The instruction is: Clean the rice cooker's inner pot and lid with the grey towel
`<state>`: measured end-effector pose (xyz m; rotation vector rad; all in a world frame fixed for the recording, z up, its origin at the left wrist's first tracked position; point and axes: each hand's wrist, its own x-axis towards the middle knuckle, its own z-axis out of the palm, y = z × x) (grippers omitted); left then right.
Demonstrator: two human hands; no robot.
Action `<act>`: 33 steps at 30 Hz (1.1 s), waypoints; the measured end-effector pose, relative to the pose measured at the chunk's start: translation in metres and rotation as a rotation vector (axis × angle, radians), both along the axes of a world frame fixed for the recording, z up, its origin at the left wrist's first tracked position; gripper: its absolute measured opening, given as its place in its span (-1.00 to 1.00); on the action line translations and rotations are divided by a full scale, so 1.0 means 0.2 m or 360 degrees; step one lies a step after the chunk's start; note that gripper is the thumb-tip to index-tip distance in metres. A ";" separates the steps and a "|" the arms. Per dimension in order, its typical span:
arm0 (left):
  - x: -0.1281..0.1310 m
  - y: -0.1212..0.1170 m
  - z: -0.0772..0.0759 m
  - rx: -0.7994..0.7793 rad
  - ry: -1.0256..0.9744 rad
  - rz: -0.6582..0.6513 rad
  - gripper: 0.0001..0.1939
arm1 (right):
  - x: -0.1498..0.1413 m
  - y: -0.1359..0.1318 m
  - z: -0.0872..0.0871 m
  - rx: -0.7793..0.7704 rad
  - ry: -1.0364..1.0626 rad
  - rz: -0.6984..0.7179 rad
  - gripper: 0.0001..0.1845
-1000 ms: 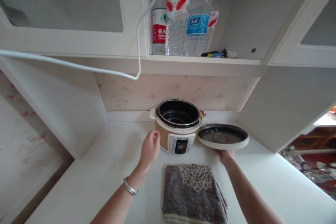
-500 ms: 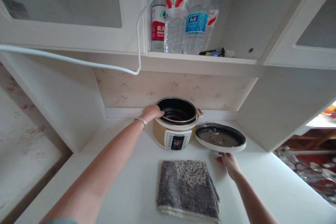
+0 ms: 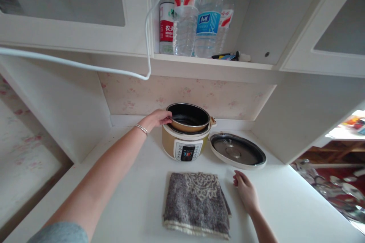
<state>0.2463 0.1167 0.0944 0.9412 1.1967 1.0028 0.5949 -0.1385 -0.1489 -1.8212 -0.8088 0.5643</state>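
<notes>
My left hand point(image 3: 162, 117) pinches the left rim of a dark inner pot point(image 3: 189, 126), which is partly raised out of a cream and gold electric cooker point(image 3: 169, 142). A gold band of the pot's outer wall shows above the cooker's opening. To the right of the cooker, its round lid point(image 3: 234, 152) lies with the dark inner side up. Just below the lid's front edge, my right hand point(image 3: 245, 193) hovers near the counter with its fingers curled in and nothing showing in them. Beside that hand lies a folded grey-brown towel point(image 3: 194, 207) with a cream pattern.
The white counter point(image 3: 134, 205) is bounded by a side panel point(image 3: 288, 117) on the right. Plastic bottles point(image 3: 185, 26) stand on the open cabinet shelf above. A white cable point(image 3: 108, 70) hangs in front of the cabinet.
The inner pot has come up in my left hand, so its outer wall now shows. My right hand has drawn back from the lid's edge, and its fingers have curled in.
</notes>
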 end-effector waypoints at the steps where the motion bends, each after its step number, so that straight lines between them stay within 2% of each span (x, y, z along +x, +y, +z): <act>1: 0.00 0.01 0.00 -0.0012 -0.0010 -0.0031 -0.83 | -0.01 -0.01 0.00 -0.0029 -0.0066 -0.0001 -0.41; 4: 0.00 0.04 -0.03 0.0032 -0.0042 -0.0050 -0.86 | -0.03 0.00 0.00 -0.0183 -0.0266 0.0041 -0.43; 9: 0.01 0.05 -0.03 0.0198 -0.0177 0.0105 -0.84 | -0.04 0.03 0.03 -0.0314 -0.0475 0.0043 -0.42; 12: 0.02 0.07 0.04 0.0309 -0.0282 0.0224 -0.83 | -0.05 0.02 0.05 -0.0345 -0.0488 0.0046 -0.42; 15: 0.01 0.07 0.15 0.0404 -0.0359 0.0346 -0.82 | -0.05 0.02 0.04 -0.0378 -0.0555 0.0058 -0.43; 18: -0.04 0.04 0.26 0.0464 -0.0531 0.0460 -0.82 | -0.05 0.03 0.02 -0.0415 -0.0664 0.0080 -0.44; 22: -0.21 -0.07 0.35 0.0536 -0.0802 0.0608 -0.80 | -0.05 0.04 0.01 -0.0448 -0.0773 0.0152 -0.45; 26: -0.44 -0.22 0.38 0.0527 -0.0894 0.0921 -0.75 | -0.07 0.02 0.02 -0.0478 -0.0823 0.0203 -0.46; 29: -0.61 -0.33 0.36 0.0581 -0.0915 0.1032 -0.75 | -0.07 0.01 0.03 -0.0468 -0.0836 0.0209 -0.45; 33: -0.85 -0.45 0.26 0.0632 -0.0792 0.1158 -0.72 | -0.11 -0.01 0.05 -0.0406 -0.0760 0.0180 -0.44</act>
